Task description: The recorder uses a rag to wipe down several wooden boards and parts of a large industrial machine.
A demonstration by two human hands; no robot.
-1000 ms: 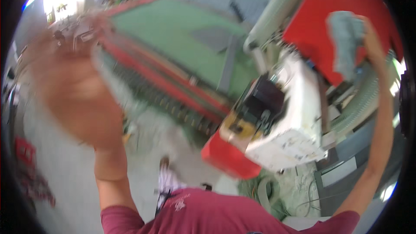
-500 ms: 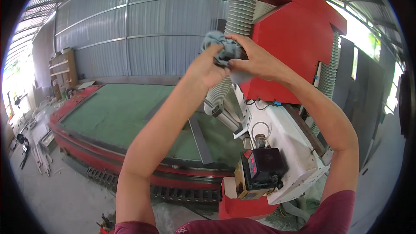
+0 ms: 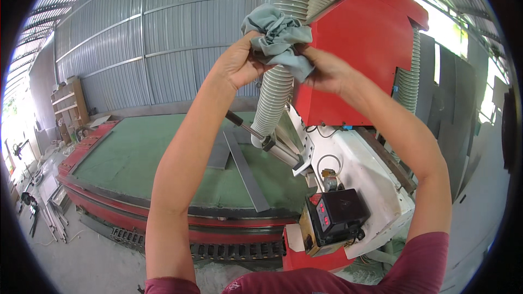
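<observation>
A crumpled grey-green cloth (image 3: 280,35) is raised in front of me between both hands. My left hand (image 3: 239,62) grips its lower left side, thumb and fingers closed on the fabric. On the opposite side my right hand (image 3: 327,71) is closed on the cloth's right edge, slightly blurred, its fingertips partly hidden by the folds. Behind the cloth runs a ribbed, translucent hose (image 3: 275,90), which goes down beside the red machine housing (image 3: 359,49).
Below lies a long machine bed with a green top (image 3: 147,147); a narrow grey strip (image 3: 246,171) rests on it. At lower right, a black control box (image 3: 343,209) sits by a white machine arm (image 3: 376,185). A wooden shelf (image 3: 70,103) stands far left.
The cloth has gone from a tight bundle to a larger, looser spread and sits a little higher. My hands have moved apart, and the view has shifted slightly.
</observation>
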